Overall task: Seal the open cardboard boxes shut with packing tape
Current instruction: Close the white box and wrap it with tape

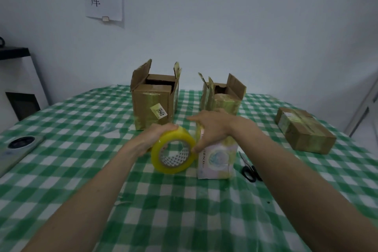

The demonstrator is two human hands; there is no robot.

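Both hands busy: my left hand [157,135] grips the yellow tape roll [173,152], right hand [212,127] spread on the pastel box [216,157], far carton's sticker [159,111] reading 2097.

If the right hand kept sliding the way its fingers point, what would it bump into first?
The right hand points left, so probably the left hand atop the tape roll. Depth is unclear.
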